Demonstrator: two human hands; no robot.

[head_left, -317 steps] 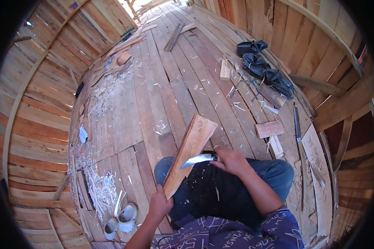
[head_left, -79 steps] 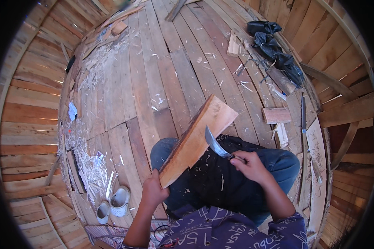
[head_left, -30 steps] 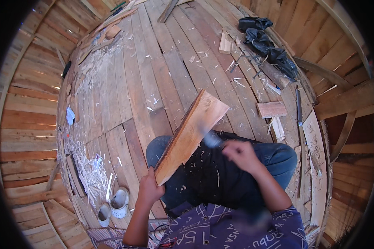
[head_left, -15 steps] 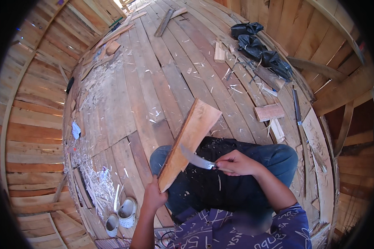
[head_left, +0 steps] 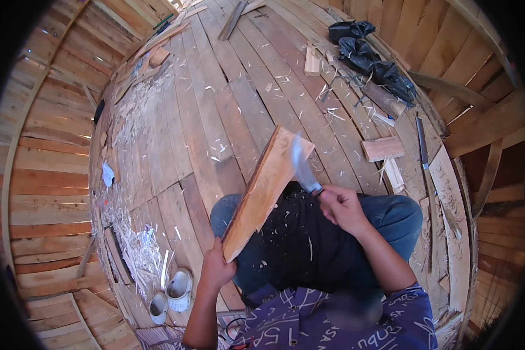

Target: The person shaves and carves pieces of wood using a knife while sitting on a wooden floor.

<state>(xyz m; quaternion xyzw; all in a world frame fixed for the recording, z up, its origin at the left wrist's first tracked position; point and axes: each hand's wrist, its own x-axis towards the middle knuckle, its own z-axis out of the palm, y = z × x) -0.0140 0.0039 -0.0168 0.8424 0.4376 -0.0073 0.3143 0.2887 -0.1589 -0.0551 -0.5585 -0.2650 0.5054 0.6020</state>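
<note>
A light wooden board [head_left: 266,189] leans up from my lap, its far end resting on the plank floor. My left hand [head_left: 217,270] grips its near lower end. My right hand [head_left: 342,209] is closed on the handle of a knife [head_left: 303,169], whose curved blade is blurred and lies against the board's right edge near the top. A black cloth [head_left: 297,242] dotted with wood chips covers my lap, over blue trousers.
Wood shavings [head_left: 137,256] lie heaped at the left beside a pair of white clogs [head_left: 170,294]. Black bags [head_left: 370,58] sit at the upper right. Short wood offcuts [head_left: 382,149] and a long saw [head_left: 424,160] lie to my right on the plank floor [head_left: 216,99].
The knife blade has swung from low beside the board up toward its top right edge. The board and my left hand stay in about the same place.
</note>
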